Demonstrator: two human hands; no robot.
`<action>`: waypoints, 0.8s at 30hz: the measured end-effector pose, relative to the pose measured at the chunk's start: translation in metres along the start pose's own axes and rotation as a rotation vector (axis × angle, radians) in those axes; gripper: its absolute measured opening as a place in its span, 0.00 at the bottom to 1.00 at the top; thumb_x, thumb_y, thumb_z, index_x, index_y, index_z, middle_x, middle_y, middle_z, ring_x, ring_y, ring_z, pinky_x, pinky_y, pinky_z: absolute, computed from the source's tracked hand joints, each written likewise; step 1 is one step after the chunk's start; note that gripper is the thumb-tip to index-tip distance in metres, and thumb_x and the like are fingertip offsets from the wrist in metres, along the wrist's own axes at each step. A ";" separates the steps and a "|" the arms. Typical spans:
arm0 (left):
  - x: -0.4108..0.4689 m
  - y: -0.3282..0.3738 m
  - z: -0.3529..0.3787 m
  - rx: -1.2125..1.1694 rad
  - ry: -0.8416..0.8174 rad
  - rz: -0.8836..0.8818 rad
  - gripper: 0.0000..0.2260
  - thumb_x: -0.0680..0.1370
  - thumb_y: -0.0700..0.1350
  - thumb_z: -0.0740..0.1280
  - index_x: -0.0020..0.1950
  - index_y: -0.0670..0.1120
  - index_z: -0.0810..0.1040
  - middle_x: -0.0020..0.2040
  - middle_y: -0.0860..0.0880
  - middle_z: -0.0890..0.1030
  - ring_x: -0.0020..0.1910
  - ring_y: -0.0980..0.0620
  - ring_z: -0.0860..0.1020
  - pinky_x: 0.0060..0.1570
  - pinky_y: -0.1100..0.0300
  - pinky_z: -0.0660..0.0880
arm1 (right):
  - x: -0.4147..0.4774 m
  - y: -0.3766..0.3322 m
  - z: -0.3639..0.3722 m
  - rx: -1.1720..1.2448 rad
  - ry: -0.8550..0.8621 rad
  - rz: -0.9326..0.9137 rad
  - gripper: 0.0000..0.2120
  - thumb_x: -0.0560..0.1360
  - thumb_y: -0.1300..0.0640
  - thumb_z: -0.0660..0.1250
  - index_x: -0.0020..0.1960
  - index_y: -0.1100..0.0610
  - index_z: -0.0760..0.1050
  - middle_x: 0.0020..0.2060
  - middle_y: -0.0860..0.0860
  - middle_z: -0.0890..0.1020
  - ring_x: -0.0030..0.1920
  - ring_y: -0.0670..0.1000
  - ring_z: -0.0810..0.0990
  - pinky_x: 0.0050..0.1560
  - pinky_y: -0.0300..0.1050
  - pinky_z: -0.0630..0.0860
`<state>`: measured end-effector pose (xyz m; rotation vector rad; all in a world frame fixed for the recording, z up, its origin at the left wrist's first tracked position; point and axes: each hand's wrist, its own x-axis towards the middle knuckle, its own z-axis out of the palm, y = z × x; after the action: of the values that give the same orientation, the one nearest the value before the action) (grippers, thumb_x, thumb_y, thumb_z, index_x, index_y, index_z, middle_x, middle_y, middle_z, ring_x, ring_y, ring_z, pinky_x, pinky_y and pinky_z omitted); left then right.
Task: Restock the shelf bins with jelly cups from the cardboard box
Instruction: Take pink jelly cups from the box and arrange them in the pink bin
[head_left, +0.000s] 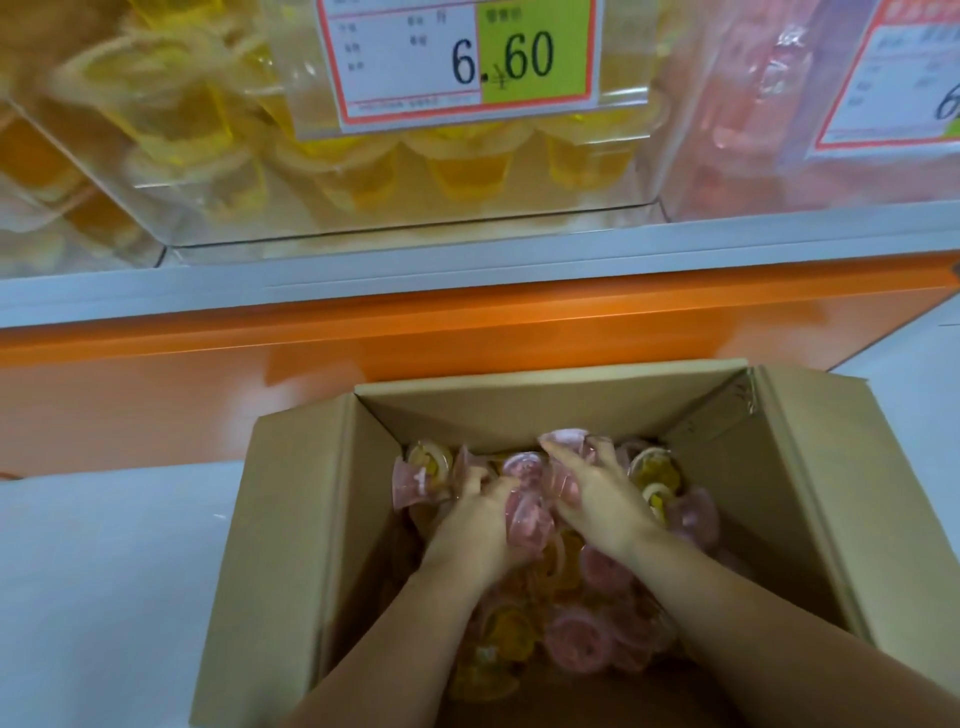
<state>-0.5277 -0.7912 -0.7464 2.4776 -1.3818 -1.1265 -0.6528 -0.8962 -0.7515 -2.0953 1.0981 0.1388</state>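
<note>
An open cardboard box (306, 519) stands on the floor below the shelf, holding several pink and yellow jelly cups (571, 629). Both my hands are inside it. My left hand (478, 525) curls its fingers round pink cups (524, 514) at the middle of the pile. My right hand (597, 493) grips pink cups (566, 441) a little higher, towards the box's far wall. Above, a clear shelf bin (415, 228) is filled with yellow jelly cups (467, 171). To its right a second clear bin (727, 156) holds pink ones.
A price tag reading 6.60 (457, 57) hangs on the yellow bin's front, and a second tag (898, 78) on the pink bin. An orange shelf edge (467, 322) runs across above the box. White floor (104, 571) lies left of the box.
</note>
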 end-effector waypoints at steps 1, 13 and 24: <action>0.001 -0.001 0.002 0.028 0.004 -0.008 0.32 0.71 0.59 0.69 0.72 0.60 0.61 0.73 0.52 0.55 0.70 0.41 0.62 0.65 0.51 0.64 | 0.001 -0.001 0.000 -0.016 -0.016 0.006 0.30 0.75 0.52 0.66 0.74 0.41 0.59 0.68 0.54 0.58 0.69 0.55 0.63 0.68 0.41 0.62; -0.003 -0.003 -0.005 0.067 0.192 0.140 0.14 0.78 0.49 0.64 0.64 0.53 0.74 0.69 0.50 0.71 0.75 0.48 0.58 0.70 0.57 0.55 | -0.010 -0.005 0.002 0.223 0.181 0.095 0.22 0.74 0.52 0.69 0.66 0.44 0.68 0.62 0.51 0.59 0.58 0.52 0.72 0.57 0.41 0.71; -0.005 0.000 -0.015 -0.432 0.282 -0.028 0.23 0.72 0.38 0.71 0.65 0.50 0.73 0.62 0.50 0.68 0.61 0.52 0.72 0.56 0.75 0.62 | 0.009 -0.010 0.008 0.790 0.260 0.339 0.30 0.67 0.61 0.76 0.60 0.55 0.60 0.49 0.49 0.76 0.50 0.49 0.76 0.48 0.37 0.69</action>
<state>-0.5199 -0.7914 -0.7324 2.2374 -0.9168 -0.9164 -0.6382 -0.8932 -0.7551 -1.2355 1.3716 -0.3637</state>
